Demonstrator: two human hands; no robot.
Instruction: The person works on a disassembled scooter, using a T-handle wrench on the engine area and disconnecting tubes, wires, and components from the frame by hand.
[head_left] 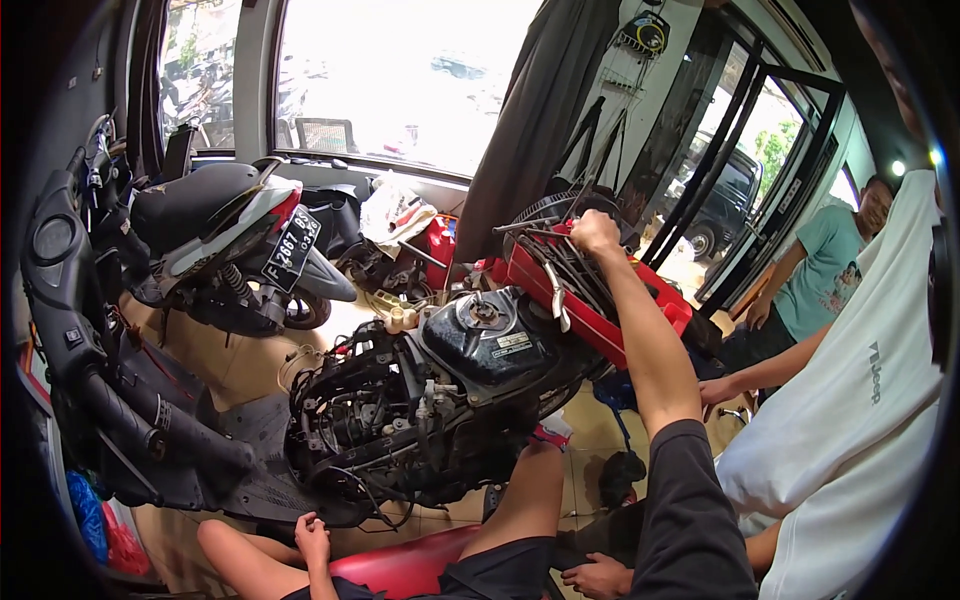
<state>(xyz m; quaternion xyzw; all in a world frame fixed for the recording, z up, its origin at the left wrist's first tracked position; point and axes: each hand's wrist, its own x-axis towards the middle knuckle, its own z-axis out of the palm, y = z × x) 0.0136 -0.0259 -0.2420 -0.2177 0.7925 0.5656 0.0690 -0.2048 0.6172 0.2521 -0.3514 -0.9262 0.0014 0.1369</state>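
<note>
Right hand (597, 232): curled, hold unclear.
Left hand (313, 541): half-curled, hold unclear.
Toolbox (531, 280): under right hand, far from left.

Licence plate (290, 248) and white shirt (825, 425) bear lettering.

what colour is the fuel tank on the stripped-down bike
The fuel tank is black, best seen in the head view.

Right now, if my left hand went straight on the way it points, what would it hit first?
Likely the near edge of the black scooter footboard, just ahead of your left hand, though the gap between them is hard to judge.
</note>
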